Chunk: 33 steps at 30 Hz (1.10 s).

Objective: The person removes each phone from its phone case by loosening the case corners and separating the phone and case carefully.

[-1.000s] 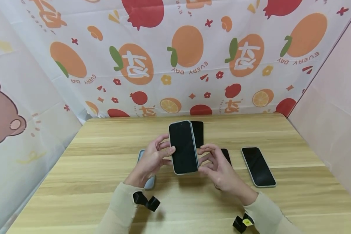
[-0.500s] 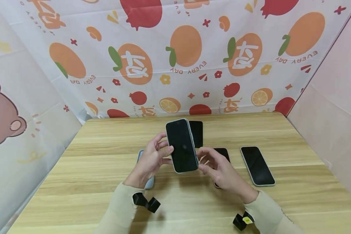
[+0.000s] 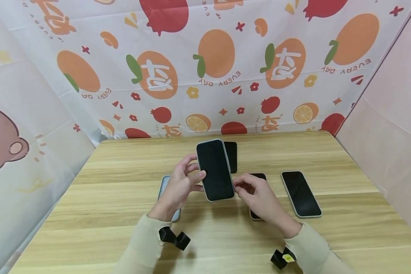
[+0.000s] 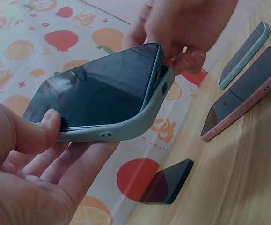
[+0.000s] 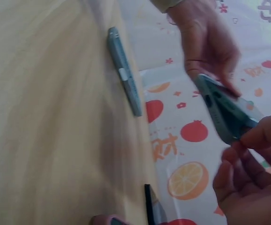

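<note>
My left hand [image 3: 179, 186] holds a black-screened phone [image 3: 215, 171] above the table, thumb on the front edge and fingers behind. Around the phone sits a pale blue-green case [image 4: 126, 130]. In the left wrist view, the phone's end stands partly out of the case, with a gap at one corner. My right hand [image 3: 262, 196] pinches the case's edge at that corner, as the right wrist view shows. Under the right hand lies a pink-edged phone [image 4: 240, 101], partly hidden in the head view.
Beneath the left wrist lies a light blue phone case [image 3: 163, 186], partly covered. Behind the held phone is a dark phone [image 3: 232, 156]. A pale-cased phone [image 3: 302, 195] lies at the right. Printed cloth [image 3: 253, 102] hangs along the table's back edge.
The right hand's fingers have drawn in from loosely spread to pinching the case's lower right corner. The held phone has shifted only slightly, and the left hand keeps its hold.
</note>
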{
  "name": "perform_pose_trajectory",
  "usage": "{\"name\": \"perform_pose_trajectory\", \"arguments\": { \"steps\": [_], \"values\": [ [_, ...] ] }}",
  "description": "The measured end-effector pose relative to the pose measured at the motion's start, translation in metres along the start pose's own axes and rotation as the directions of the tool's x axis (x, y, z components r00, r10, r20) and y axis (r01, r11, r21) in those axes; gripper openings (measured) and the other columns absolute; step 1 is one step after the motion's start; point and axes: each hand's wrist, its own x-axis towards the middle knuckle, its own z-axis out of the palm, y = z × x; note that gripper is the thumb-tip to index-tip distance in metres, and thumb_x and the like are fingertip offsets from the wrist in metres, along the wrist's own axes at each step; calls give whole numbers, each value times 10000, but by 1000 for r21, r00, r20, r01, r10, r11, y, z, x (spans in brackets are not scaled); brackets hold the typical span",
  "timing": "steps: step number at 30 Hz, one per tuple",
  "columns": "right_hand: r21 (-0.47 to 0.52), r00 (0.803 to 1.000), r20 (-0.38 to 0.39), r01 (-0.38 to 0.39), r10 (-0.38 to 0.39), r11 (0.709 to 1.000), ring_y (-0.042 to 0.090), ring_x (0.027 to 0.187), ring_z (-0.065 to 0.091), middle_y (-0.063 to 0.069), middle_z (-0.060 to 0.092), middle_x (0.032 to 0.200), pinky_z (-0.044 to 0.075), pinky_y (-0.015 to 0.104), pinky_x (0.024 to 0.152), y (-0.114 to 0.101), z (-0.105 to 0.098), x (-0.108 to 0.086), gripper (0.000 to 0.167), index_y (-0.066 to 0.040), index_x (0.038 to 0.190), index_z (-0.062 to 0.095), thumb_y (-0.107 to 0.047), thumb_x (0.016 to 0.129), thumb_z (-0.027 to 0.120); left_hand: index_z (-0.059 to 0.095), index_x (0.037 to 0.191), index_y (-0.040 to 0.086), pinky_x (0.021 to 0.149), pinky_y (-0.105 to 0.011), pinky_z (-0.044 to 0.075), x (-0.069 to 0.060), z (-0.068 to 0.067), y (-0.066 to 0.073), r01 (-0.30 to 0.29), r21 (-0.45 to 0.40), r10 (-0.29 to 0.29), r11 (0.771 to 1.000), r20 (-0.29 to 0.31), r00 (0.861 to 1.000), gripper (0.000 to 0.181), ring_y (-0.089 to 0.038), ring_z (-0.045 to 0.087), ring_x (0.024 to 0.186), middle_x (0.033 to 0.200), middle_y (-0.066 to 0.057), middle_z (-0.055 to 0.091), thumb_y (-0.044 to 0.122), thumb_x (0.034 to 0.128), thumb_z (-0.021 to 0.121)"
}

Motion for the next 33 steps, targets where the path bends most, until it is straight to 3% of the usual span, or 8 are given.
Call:
{"name": "perform_pose_trajectory", "arguments": {
  "steps": [3, 7, 15, 22, 29, 33],
  "values": [
    [64, 994, 63, -90, 86, 994, 259, 789, 639, 127, 692, 929, 554, 236, 694, -3, -4, 2, 152, -69, 1070, 712, -85, 964, 603, 465, 1379, 151, 661, -394, 616, 1, 0, -1, 15, 17, -15, 1000, -30, 999, 455, -153, 690, 814, 1067, -37, 674, -15, 967, 566],
    [123, 976, 125, -193, 177, 974, 295, 811, 682, 169, 715, 921, 592, 308, 733, -7, -6, 5, 271, -25, 1136, 706, -225, 959, 654, 466, 1381, 158, 695, -445, 618, 1, 0, -2, 26, 28, -24, 999, -52, 998, 465, -176, 704, 853, 1090, -65, 674, -8, 962, 581],
    [202, 960, 119, -275, 255, 940, 283, 905, 736, 142, 728, 1087, 587, 300, 863, -5, -4, 7, 311, -19, 1191, 689, -207, 943, 679, 469, 1387, 196, 727, -454, 617, 2, 2, -1, 36, 64, -31, 997, -82, 996, 492, -194, 712, 870, 1164, -124, 650, 8, 954, 608],
    [284, 952, 84, -306, 294, 909, 310, 902, 734, 175, 720, 1050, 600, 310, 833, -2, 0, 9, 282, 30, 1171, 653, -120, 933, 680, 490, 1370, 215, 729, -470, 616, 4, 4, -3, 40, 94, -30, 995, -104, 994, 499, -223, 726, 907, 1169, -156, 645, 13, 938, 637],
    [242, 955, 1, -288, 296, 927, 171, 866, 720, 148, 715, 1006, 595, 271, 772, -1, 5, 9, 234, 10, 1123, 675, -52, 899, 700, 506, 1356, 233, 738, -485, 613, 6, 7, -5, 26, 106, -15, 994, -99, 995, 507, -241, 732, 891, 1163, -166, 643, 15, 925, 658],
    [250, 958, 1, -278, 287, 927, 161, 874, 716, 159, 706, 1017, 601, 295, 779, -1, 6, 9, 256, 10, 1145, 664, -38, 896, 698, 508, 1354, 232, 733, -480, 614, 5, 7, -6, 32, 103, -22, 994, -98, 995, 503, -248, 733, 899, 1179, -166, 638, 14, 926, 655]
  ]
}}
